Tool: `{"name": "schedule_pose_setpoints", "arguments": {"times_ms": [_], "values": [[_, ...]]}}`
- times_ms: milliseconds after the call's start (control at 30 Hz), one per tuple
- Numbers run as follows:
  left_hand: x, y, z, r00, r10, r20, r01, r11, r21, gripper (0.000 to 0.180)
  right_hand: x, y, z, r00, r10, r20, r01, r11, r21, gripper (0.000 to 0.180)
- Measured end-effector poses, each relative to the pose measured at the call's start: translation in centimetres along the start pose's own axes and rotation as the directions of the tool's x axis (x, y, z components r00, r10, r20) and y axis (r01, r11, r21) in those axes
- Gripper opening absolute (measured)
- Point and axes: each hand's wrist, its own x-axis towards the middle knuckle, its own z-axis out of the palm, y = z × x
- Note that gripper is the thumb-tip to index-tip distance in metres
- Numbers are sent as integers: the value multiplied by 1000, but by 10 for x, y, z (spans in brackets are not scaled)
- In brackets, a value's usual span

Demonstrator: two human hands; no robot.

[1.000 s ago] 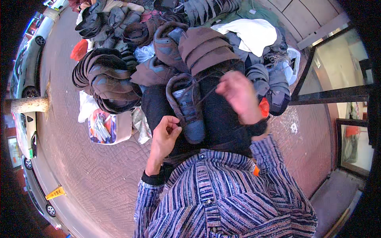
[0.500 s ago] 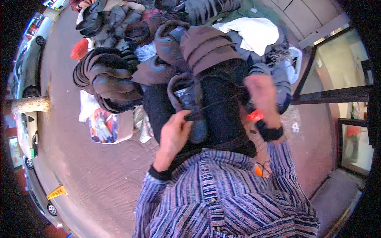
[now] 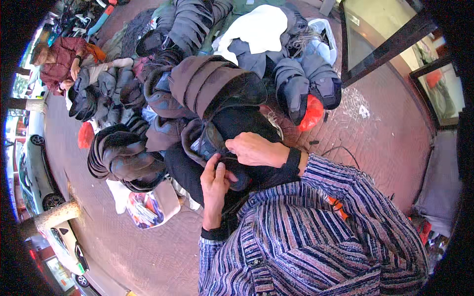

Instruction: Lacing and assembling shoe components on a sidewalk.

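Both hands worked on one dark boot [image 3: 217, 148] held in the lap: left hand [image 3: 216, 180] with fingers pinched on its lower edge, right hand [image 3: 254, 149] with fingers clamped over its top. One printed bag [image 3: 145, 209] lay on the brick pavement [image 3: 123, 251]; its contents could not be told.

Colourful printed bag [image 3: 148, 209] lying on paving, left of left hand [image 3: 216, 185]; red plastic bag [image 3: 312, 111] sitting up-right of right hand [image 3: 254, 149].
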Motion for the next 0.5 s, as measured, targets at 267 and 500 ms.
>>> {"name": "schedule_pose_setpoints", "arguments": {"times_ms": [267, 500], "values": [[-11, -7, 5, 996, 17, 82, 0, 981, -192, 52, 12, -5, 8, 1000, 19, -6, -19, 1000, -2, 9], [4, -8, -13, 999, 5, 49, -2, 997, -71, 40, 20, -31, 7, 994, -108, 4, 108, 989, -98, 16]]}}
